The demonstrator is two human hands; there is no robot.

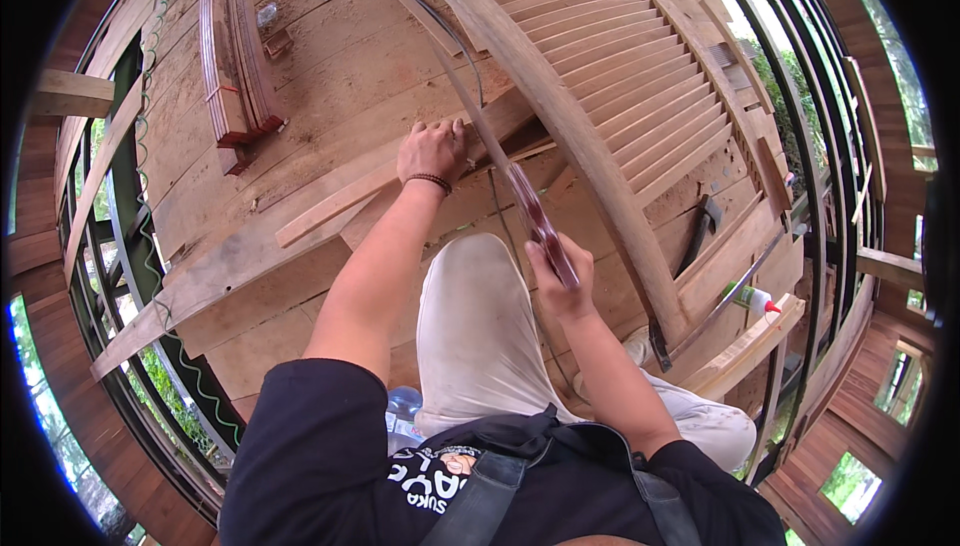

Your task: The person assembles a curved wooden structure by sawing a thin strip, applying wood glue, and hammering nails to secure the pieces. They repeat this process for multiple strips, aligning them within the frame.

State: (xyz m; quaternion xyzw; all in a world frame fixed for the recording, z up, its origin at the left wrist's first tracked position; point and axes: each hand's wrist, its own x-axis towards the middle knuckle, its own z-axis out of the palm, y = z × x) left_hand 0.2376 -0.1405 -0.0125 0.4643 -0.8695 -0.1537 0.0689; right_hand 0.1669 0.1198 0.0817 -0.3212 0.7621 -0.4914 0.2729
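Observation:
In my right hand (563, 276) is the dark reddish handle of a handsaw (485, 126). Its long narrow blade runs up and leftward, past the fingers of my left hand and across the wood there. My left hand (432, 154), with a beaded bracelet at the wrist, is closed over a wooden strip (340, 208), fingers curled over its far side. That strip lies slanting over a longer, wider board (235, 261). Whether the teeth touch the wood I cannot tell. My knee (480, 296) is bent just below the strip.
A slatted wooden panel (620, 76) with a thick curved rail takes up the right side. A hammer (703, 231) lies by its lower end, near a bottle with a red tip (752, 299). Bundled wood strips (235, 66) lie at the far left. A dark cable (497, 201) crosses the floor.

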